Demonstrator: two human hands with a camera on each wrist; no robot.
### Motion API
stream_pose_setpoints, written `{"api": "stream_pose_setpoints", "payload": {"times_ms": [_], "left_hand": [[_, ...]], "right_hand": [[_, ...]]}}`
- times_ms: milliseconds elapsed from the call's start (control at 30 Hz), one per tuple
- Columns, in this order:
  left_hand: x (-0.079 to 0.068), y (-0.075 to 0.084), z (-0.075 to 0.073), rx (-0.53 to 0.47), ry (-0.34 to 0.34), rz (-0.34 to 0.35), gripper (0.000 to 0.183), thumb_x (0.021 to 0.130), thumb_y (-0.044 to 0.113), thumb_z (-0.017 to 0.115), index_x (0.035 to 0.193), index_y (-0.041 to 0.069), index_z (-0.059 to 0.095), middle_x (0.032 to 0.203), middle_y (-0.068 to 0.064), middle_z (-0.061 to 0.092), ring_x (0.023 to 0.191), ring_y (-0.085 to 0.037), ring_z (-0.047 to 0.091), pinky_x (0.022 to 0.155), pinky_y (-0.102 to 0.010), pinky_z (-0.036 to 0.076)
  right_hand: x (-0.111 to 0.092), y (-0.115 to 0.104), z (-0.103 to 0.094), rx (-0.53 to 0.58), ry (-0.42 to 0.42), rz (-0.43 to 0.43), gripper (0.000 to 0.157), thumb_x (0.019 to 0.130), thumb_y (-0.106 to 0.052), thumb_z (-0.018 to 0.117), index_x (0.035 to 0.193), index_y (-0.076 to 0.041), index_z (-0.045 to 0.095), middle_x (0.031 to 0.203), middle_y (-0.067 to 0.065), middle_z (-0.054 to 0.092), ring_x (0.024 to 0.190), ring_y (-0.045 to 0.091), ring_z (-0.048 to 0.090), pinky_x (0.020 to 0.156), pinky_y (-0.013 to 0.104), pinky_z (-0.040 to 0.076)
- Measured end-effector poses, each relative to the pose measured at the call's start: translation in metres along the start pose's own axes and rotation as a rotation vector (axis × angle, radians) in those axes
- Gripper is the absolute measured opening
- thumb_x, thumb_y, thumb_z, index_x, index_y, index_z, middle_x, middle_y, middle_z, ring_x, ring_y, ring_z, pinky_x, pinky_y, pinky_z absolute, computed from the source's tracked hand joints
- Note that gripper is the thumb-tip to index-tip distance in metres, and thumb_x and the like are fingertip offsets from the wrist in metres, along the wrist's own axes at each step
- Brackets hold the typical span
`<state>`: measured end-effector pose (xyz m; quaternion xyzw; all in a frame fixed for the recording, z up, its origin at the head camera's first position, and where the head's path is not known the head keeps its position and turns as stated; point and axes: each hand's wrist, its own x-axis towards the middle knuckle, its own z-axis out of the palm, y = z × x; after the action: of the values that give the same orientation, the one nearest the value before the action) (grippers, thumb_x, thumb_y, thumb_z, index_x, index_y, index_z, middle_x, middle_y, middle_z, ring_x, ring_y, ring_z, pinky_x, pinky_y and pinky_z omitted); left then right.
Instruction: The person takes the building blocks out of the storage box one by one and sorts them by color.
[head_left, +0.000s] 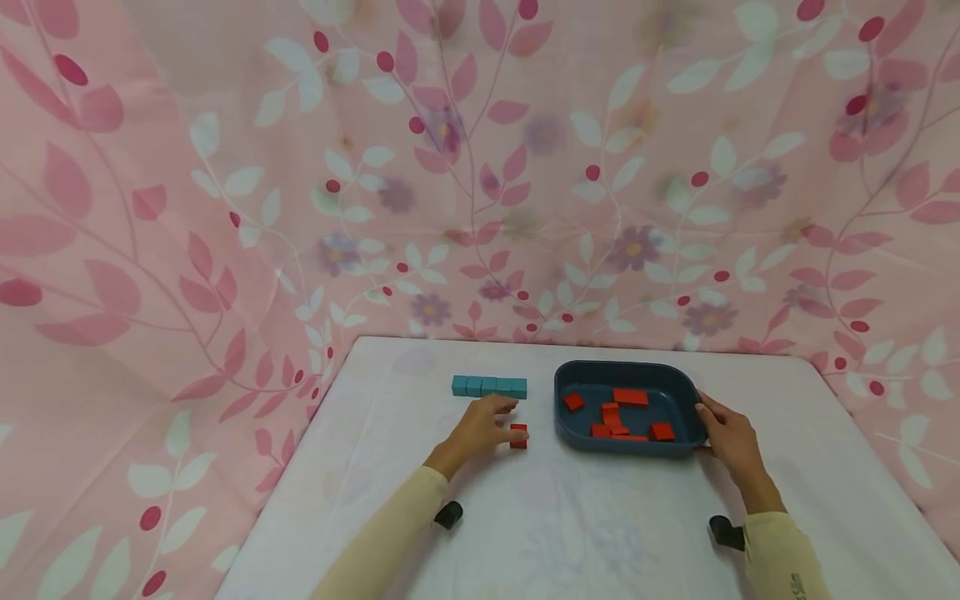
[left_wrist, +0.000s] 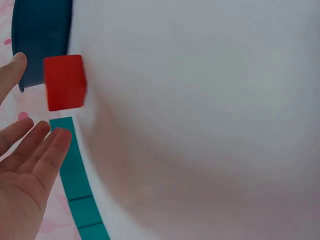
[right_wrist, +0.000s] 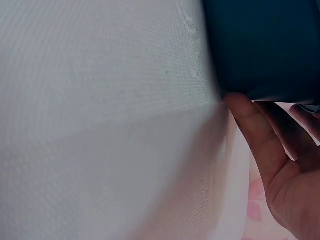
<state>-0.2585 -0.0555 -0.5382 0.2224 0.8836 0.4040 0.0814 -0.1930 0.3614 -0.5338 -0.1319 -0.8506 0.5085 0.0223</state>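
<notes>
My left hand [head_left: 480,429] is over the table with thumb and fingers spread apart. A small red block [head_left: 518,442] stands by its thumb; in the left wrist view the red block [left_wrist: 65,82] shows in the gap between thumb and fingers, nothing gripped. Just beyond the fingertips lies a row of teal blocks [head_left: 489,387], set end to end. My right hand [head_left: 731,437] holds the right end of a dark blue tray [head_left: 630,447], with the thumb at the rim. In the right wrist view, fingers [right_wrist: 255,132] touch the tray's outer wall [right_wrist: 265,60]. Several red blocks [head_left: 630,397] lie loose inside the tray.
A white cloth [head_left: 570,533] covers the table, whose far edge meets a pink floral curtain [head_left: 480,208]. Black wrist-worn pieces [head_left: 448,515] show beside both forearms.
</notes>
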Motion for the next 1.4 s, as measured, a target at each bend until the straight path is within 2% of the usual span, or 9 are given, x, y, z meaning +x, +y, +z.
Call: {"api": "stream_pose_setpoints", "payload": {"times_ms": [200, 300, 500, 600, 867, 1067, 1133, 1200, 1400], "left_hand": [[0.017, 0.021, 0.0, -0.053, 0.027, 0.061, 0.062, 0.084, 0.04, 0.076, 0.135, 0.01, 0.057, 0.13, -0.007, 0.06, 0.117, -0.022, 0.058, 0.09, -0.03, 0.052], [0.026, 0.033, 0.002, -0.03, 0.031, 0.087, 0.058, 0.085, 0.039, 0.075, 0.135, 0.014, 0.058, 0.128, -0.005, 0.061, 0.116, -0.024, 0.059, 0.089, -0.028, 0.052], [0.045, 0.057, 0.006, 0.098, 0.008, 0.116, 0.053, 0.086, 0.035, 0.075, 0.133, 0.013, 0.06, 0.122, -0.004, 0.062, 0.108, -0.022, 0.061, 0.082, -0.022, 0.053], [0.055, 0.066, 0.01, 0.165, -0.02, 0.166, 0.049, 0.087, 0.032, 0.075, 0.13, 0.012, 0.063, 0.119, -0.005, 0.063, 0.104, -0.02, 0.06, 0.081, -0.02, 0.052], [0.077, 0.087, 0.025, 0.328, -0.103, 0.232, 0.047, 0.086, 0.028, 0.076, 0.129, 0.011, 0.064, 0.12, -0.007, 0.065, 0.108, -0.019, 0.058, 0.096, -0.027, 0.047], [0.088, 0.093, 0.042, 0.406, -0.138, 0.267, 0.047, 0.087, 0.029, 0.075, 0.129, 0.011, 0.064, 0.121, -0.004, 0.065, 0.107, -0.012, 0.057, 0.096, -0.023, 0.046], [0.092, 0.093, 0.049, 0.439, -0.148, 0.266, 0.047, 0.087, 0.03, 0.075, 0.128, 0.01, 0.064, 0.12, -0.003, 0.065, 0.105, -0.011, 0.058, 0.095, -0.022, 0.046], [0.095, 0.092, 0.057, 0.522, -0.161, 0.253, 0.046, 0.087, 0.031, 0.075, 0.126, 0.009, 0.065, 0.116, -0.002, 0.065, 0.103, -0.01, 0.058, 0.094, -0.021, 0.047], [0.098, 0.095, 0.078, 0.785, -0.163, 0.121, 0.029, 0.09, 0.025, 0.072, 0.116, 0.012, 0.071, 0.106, -0.004, 0.064, 0.096, -0.015, 0.058, 0.088, -0.028, 0.052]], "right_hand": [[0.0, 0.0, -0.001, -0.007, 0.01, 0.006, 0.055, 0.104, -0.041, 0.039, 0.151, -0.014, 0.032, 0.15, 0.03, 0.027, 0.127, 0.045, 0.04, 0.068, 0.037, 0.058], [0.0, 0.001, 0.0, -0.006, 0.011, 0.005, 0.054, 0.104, -0.04, 0.039, 0.151, -0.013, 0.032, 0.15, 0.029, 0.027, 0.128, 0.045, 0.039, 0.068, 0.038, 0.058], [0.002, 0.003, 0.004, 0.015, 0.022, -0.005, 0.056, 0.103, -0.042, 0.042, 0.15, -0.013, 0.034, 0.15, 0.028, 0.03, 0.126, 0.043, 0.042, 0.066, 0.036, 0.059], [0.002, 0.005, 0.004, 0.022, 0.026, -0.011, 0.056, 0.103, -0.042, 0.042, 0.15, -0.013, 0.034, 0.15, 0.027, 0.03, 0.126, 0.042, 0.042, 0.066, 0.035, 0.059], [0.002, 0.007, 0.002, 0.025, 0.028, -0.029, 0.056, 0.103, -0.042, 0.043, 0.15, -0.013, 0.035, 0.149, 0.028, 0.031, 0.126, 0.043, 0.042, 0.065, 0.035, 0.059], [0.001, 0.006, 0.001, 0.001, 0.018, 0.001, 0.056, 0.103, -0.044, 0.041, 0.151, -0.015, 0.033, 0.15, 0.027, 0.03, 0.128, 0.043, 0.041, 0.068, 0.036, 0.058], [0.001, 0.005, 0.0, -0.002, 0.02, 0.0, 0.056, 0.103, -0.043, 0.041, 0.151, -0.015, 0.033, 0.15, 0.027, 0.03, 0.128, 0.044, 0.041, 0.069, 0.037, 0.058], [0.001, 0.005, 0.0, 0.007, 0.023, -0.007, 0.056, 0.103, -0.043, 0.042, 0.151, -0.014, 0.034, 0.15, 0.028, 0.03, 0.128, 0.043, 0.041, 0.068, 0.037, 0.058], [0.001, 0.003, 0.0, 0.029, 0.026, -0.017, 0.055, 0.103, -0.042, 0.043, 0.15, -0.014, 0.035, 0.15, 0.027, 0.03, 0.129, 0.042, 0.04, 0.069, 0.038, 0.058]]}}
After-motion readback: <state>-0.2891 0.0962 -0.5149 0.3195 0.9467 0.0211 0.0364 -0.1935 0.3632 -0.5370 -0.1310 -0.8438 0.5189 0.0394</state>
